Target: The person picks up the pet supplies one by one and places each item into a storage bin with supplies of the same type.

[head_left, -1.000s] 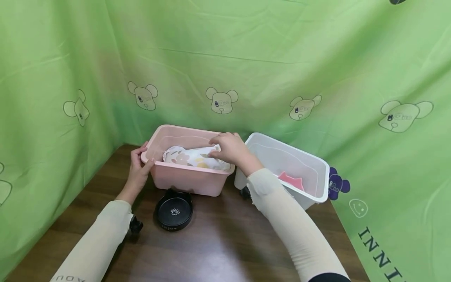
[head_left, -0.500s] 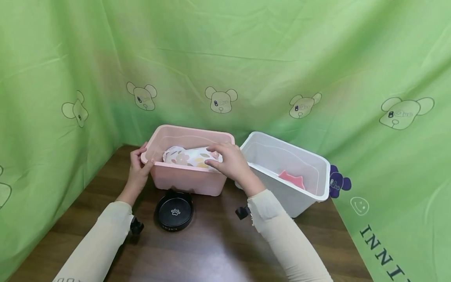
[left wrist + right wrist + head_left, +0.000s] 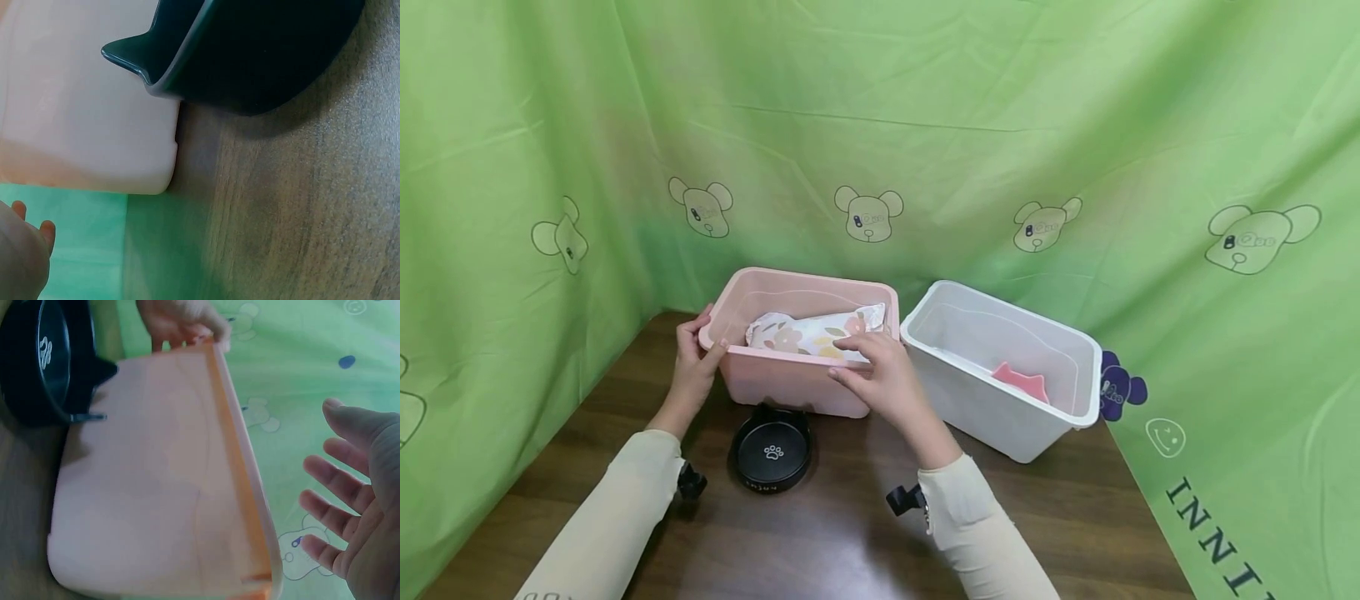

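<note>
**Floral bundle [image 3: 808, 333] inside the pink bin [image 3: 797, 379]!**

Up front on the counter [image 3: 820, 533], the black bowl [image 3: 772, 467]. Beyond it, right grip [image 3: 886, 385], fingers loose and empty beside the bin; left grip [image 3: 692, 360] clasping its left end. Looks like a steadying step; next move should call for keeping the bin still.

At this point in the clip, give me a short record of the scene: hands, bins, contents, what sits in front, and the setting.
left hand: grips the left end of the rectangular pink plastic bin
right hand: holds nothing; near that bin's front right corner
pink bin contents: white floral-print bundle
second bin: rectangular white plastic bin, with a pink pointed-edge object inside
in front: round black paw-print bowl
setting: brown wood-grain table, green printed cloth backdrop
</note>
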A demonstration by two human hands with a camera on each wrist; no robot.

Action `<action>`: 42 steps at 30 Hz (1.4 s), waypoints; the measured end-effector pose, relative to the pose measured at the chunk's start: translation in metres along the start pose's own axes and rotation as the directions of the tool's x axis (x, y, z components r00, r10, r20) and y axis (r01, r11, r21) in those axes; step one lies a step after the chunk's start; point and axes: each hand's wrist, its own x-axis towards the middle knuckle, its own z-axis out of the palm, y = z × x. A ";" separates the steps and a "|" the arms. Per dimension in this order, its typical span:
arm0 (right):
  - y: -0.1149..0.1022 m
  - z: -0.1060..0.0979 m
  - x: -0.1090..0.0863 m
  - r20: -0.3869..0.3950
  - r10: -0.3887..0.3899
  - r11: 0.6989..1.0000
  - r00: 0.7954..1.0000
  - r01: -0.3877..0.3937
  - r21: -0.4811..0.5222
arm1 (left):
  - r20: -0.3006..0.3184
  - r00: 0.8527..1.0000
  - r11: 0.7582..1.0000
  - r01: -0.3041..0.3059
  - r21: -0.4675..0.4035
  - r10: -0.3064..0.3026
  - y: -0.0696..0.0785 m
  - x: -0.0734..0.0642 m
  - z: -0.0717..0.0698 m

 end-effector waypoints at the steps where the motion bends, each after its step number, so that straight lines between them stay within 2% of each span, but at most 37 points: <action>1: -0.002 0.001 -0.003 -0.012 -0.002 1.000 1.000 0.002 0.018 | 0.000 1.000 1.000 0.000 0.000 0.000 0.000 0.000 0.000; 8: -0.010 0.015 -0.024 -0.065 0.019 0.994 0.998 -0.011 0.109 | -0.001 1.000 1.000 -0.005 -0.003 0.005 -0.002 0.000 -0.001; 13: -0.013 0.030 -0.038 -0.053 0.106 0.979 0.993 -0.095 0.182 | -0.009 1.000 1.000 -0.010 -0.012 0.010 -0.002 0.001 0.001; 17: -0.012 0.044 -0.043 -0.024 0.185 0.963 0.982 -0.176 0.203 | -0.013 1.000 1.000 -0.014 -0.014 0.013 -0.002 0.002 0.002; 26: -0.006 0.074 -0.049 0.037 0.228 0.969 0.973 -0.230 0.094 | -0.016 1.000 0.999 -0.014 -0.046 0.013 -0.003 0.002 0.004; 29: -0.002 0.083 -0.051 0.052 0.278 0.959 0.959 -0.280 0.047 | -0.015 1.000 0.999 -0.006 -0.047 0.006 -0.003 0.002 0.005; 36: 0.008 0.100 -0.056 0.105 0.388 0.917 0.916 -0.395 0.056 | -0.024 1.000 0.999 -0.006 -0.039 0.005 -0.004 0.001 0.004; 42: 0.013 0.111 -0.057 0.123 0.396 0.915 0.910 -0.402 0.024 | -0.041 0.999 0.999 -0.017 -0.042 0.015 -0.003 0.000 0.004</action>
